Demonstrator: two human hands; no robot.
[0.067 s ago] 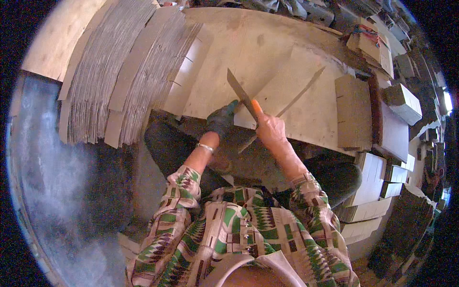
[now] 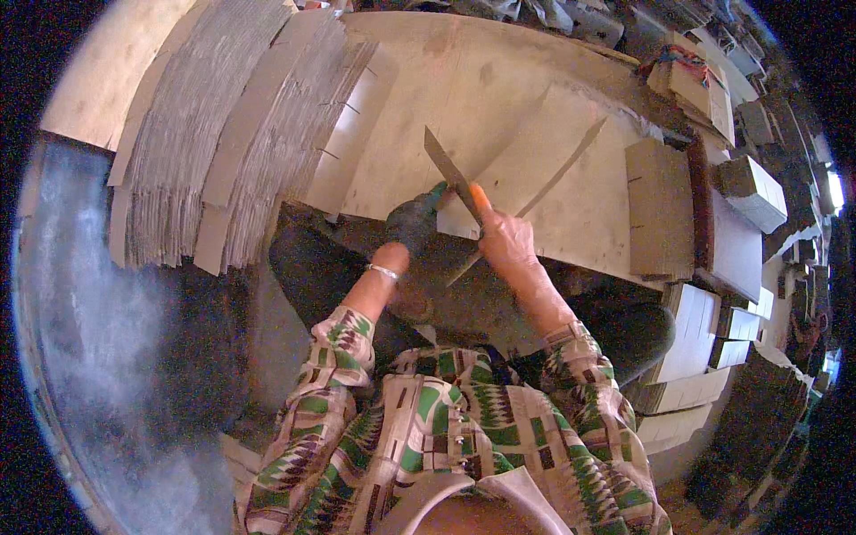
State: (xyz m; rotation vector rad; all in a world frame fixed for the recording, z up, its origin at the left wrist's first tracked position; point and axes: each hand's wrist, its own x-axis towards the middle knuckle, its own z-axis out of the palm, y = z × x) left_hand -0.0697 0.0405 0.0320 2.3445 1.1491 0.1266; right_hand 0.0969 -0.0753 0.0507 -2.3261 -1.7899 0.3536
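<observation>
My right hand [image 2: 506,242], bare except for an orange cover on the index finger, is closed around a dark, pointed knife [image 2: 444,160]. That finger lies along the blade, which slants up and left over the pale board [image 2: 553,134]. My left hand [image 2: 412,223] wears a dark glove with greenish fingertips. Its fingers are drawn together beside the blade; whatever they hold is hidden. A long, narrow greyish strip [image 2: 562,167] crosses behind my right hand, from the board down over my lap. Whether that hand also grips it, I cannot tell.
Tall rows of stacked cardboard sheets [image 2: 201,134] stand at the left. To the right are a cardboard block [image 2: 660,209], a reddish-brown panel [image 2: 733,254] and several small cartons [image 2: 753,192]. More cardboard stacks [image 2: 682,334] lie by my right knee. Dark clutter lines the far edge.
The far end of the greyish strip has shifted slightly upward, away from me. Both hands and the knife stay in almost the same place.
</observation>
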